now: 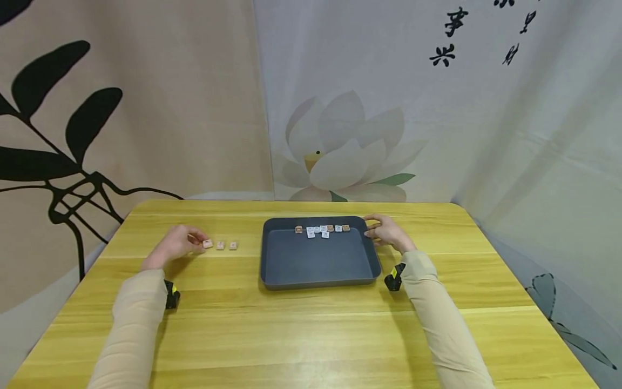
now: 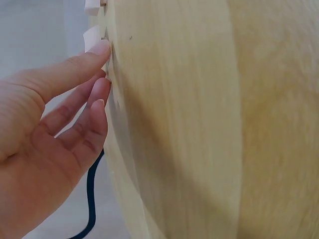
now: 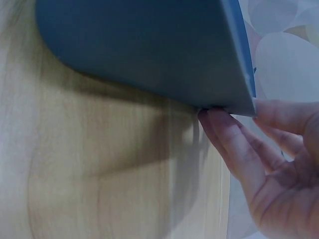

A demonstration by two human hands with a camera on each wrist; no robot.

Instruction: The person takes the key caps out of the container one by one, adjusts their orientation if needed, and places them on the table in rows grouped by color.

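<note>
My left hand point(image 1: 178, 244) is low over the left part of the table point(image 1: 311, 335), thumb and fingertips closed together on a small pale tile point(image 1: 207, 244) with a dark mark on its upper face. From my left wrist I see the thumb tip against it, while the index finger is mostly hidden behind the thumb and the remaining fingers bend loosely below. Just right of that tile lie a middle tile point(image 1: 221, 246) and an end tile point(image 1: 233, 246), each a little apart from the next, so the three make a short row. Well to their right is a dark gray tray point(image 1: 318, 285), flat on the table. My right hand point(image 1: 387, 232) holds it at its far right corner, one finger at the rim and other fingertips low against the outer wall, close to the wood. Inside, along the far side, sits an uneven line of small tiles point(image 1: 338, 229), some white and some orange-brown, with two white ones point(image 1: 325, 235) slightly nearer to me; I cannot read their marks. I wear pale sleeves point(image 1: 442, 324), with a black device point(image 1: 172, 295) at each wrist. Beyond the table's far edge hangs a curtain point(image 1: 218, 108) printed with dark leaves on the left and a pale lotus point(image 1: 347, 146) at the middle.
</note>
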